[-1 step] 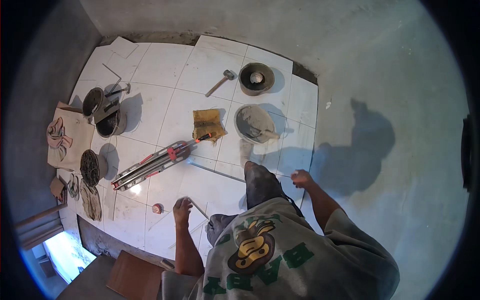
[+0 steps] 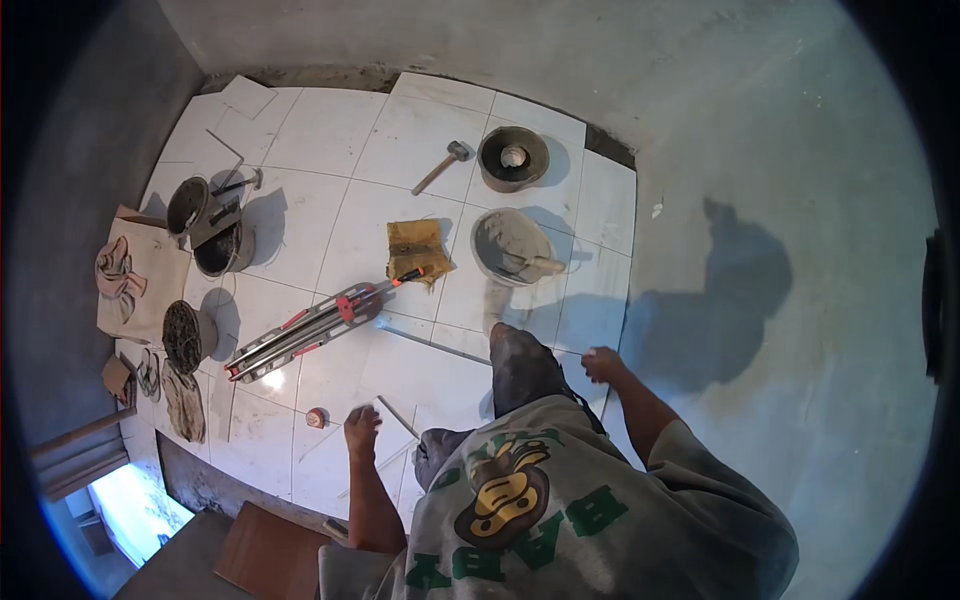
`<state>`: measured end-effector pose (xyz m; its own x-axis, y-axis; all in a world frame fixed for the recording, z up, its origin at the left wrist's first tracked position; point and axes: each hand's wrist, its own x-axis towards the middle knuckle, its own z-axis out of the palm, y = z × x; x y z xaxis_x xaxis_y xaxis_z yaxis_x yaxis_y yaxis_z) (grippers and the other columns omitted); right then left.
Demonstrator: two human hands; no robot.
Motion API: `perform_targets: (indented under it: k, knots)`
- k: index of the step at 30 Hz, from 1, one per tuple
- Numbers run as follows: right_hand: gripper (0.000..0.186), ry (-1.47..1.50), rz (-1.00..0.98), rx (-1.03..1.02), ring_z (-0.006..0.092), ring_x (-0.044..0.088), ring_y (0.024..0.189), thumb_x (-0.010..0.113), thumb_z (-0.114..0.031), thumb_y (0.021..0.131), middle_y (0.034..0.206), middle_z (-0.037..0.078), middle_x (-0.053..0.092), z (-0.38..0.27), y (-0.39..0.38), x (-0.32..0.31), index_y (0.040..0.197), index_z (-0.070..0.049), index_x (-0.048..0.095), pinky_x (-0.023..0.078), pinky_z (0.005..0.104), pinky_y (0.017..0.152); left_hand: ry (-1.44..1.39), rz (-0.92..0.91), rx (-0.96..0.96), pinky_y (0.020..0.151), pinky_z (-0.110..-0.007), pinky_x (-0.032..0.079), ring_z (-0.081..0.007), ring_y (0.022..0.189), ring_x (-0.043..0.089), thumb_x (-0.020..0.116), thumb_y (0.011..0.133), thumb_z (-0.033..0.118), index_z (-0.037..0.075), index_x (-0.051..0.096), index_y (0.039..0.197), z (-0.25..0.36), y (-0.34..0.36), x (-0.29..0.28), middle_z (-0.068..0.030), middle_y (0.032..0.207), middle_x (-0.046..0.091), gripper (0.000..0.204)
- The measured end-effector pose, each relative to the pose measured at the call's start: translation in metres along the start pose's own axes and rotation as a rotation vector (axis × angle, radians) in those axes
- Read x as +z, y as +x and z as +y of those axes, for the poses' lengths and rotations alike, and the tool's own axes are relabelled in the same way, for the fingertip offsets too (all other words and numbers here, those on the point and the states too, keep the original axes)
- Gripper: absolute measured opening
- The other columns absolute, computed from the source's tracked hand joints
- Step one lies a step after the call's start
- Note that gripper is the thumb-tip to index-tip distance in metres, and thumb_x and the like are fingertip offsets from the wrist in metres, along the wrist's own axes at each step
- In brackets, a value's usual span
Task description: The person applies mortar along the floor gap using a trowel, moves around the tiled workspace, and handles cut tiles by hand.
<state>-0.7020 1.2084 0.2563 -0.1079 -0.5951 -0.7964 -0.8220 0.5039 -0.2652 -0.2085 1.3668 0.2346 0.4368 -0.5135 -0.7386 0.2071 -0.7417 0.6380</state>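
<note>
Over the white tiled floor, my left hand hangs with its fingers a little apart, nothing visible in it. Just to its right lies a thin grey strip, close to my knee; a small red tape measure rests on its left. My right hand is out by the right wall with its fingers curled in. Whether anything is inside it is hidden. Beyond my leg stands a basin of grey mortar, with a pale handle-like piece across its near rim.
A red and silver tile cutter lies left of centre, its orange-tipped handle toward a yellowish sheet. Farther off are a mallet and a dark bucket. Along the left stand several buckets, near cloths and cardboard.
My left hand has drawn back slightly from the end of the grey strip. My right hand has shifted a little downward. The tools and buckets stay in place.
</note>
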Motion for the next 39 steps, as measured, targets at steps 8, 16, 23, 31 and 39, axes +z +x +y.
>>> perform_targets:
  k: [8,16,23,31,39]
  knots:
    - [0.015,-0.528,-0.261,-0.265,0.0201,0.063,0.053,0.057,-0.016,0.075,0.06,0.008,0.064,0.009,0.005,0.01,0.07,-0.004,0.065,0.051,0.0328,0.051,-0.166,0.2,-0.192,0.045,-0.023,0.039,-0.0116,0.059,0.057,0.057,0.082,0.023,0.002,0.06,0.095,-0.055,-0.041,-0.034,-0.0042,0.072,0.06,0.025]
    - [0.025,-0.266,-0.101,-0.226,0.0179,0.061,0.052,0.052,-0.025,0.081,0.063,0.011,0.062,-0.119,0.06,-0.003,0.084,-0.004,0.065,0.05,0.0311,0.056,-0.065,0.302,-0.215,0.057,-0.031,0.046,-0.017,0.059,0.058,0.056,0.081,0.023,-0.005,0.062,0.085,-0.126,-0.034,0.014,-0.0093,0.069,0.061,0.029]
    - [0.021,-0.941,-0.157,-0.868,0.0258,0.062,0.066,0.054,-0.017,0.083,0.078,0.014,0.062,-0.203,0.174,0.038,0.097,-0.006,0.064,0.051,0.0353,0.062,-0.336,0.446,-0.493,0.086,-0.035,0.043,-0.0279,0.094,0.06,0.058,0.081,0.03,-0.004,0.061,0.103,-0.202,0.033,0.12,-0.019,0.093,0.064,0.04]
    - [0.034,-1.285,-0.396,-0.791,0.0401,0.056,0.087,0.053,-0.031,0.081,0.094,0.023,0.058,-0.253,0.27,0.269,0.101,-0.004,0.059,0.044,0.0477,0.078,-1.123,0.419,-1.125,0.096,-0.05,0.035,-0.0303,0.116,0.042,0.054,0.086,0.037,0.001,0.035,0.132,-0.303,0.062,0.228,-0.0172,0.129,0.041,0.062]
    - [0.06,-1.364,-0.294,-1.507,0.0366,0.042,0.118,0.058,-0.038,0.08,0.127,0.021,0.044,-0.291,0.36,0.495,0.127,-0.003,0.042,0.036,0.0425,0.099,-1.338,0.602,-1.434,0.055,-0.039,0.042,-0.0231,0.069,0.054,0.054,0.081,0.031,-0.002,0.053,0.103,-0.394,0.155,0.352,-0.013,0.089,0.057,0.039]
